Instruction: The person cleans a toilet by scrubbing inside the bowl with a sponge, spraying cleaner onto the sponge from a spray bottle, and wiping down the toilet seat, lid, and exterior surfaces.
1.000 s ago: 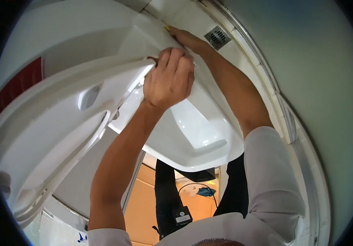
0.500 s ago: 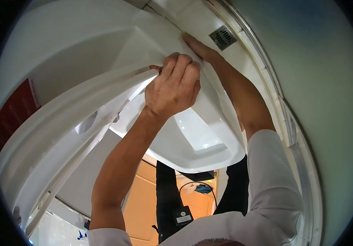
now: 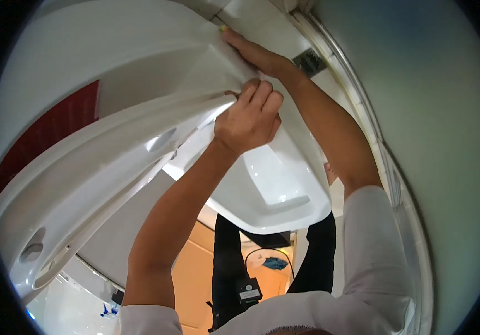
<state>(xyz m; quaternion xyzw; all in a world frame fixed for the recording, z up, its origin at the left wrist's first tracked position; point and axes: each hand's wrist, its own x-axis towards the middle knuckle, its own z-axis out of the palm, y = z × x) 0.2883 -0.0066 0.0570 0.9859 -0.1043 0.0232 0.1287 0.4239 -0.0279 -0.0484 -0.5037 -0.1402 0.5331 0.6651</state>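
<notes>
Up close, we curl our left hand (image 3: 248, 120) around the edge of the raised white toilet seat (image 3: 100, 162) while our right hand (image 3: 254, 53) lies flat and open on the toilet bowl (image 3: 273, 184) beneath.

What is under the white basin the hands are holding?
Below the white basin show dark trouser legs, a small black device with a cable, and orange floor. The left hand and right hand cover its upper edge.
</notes>
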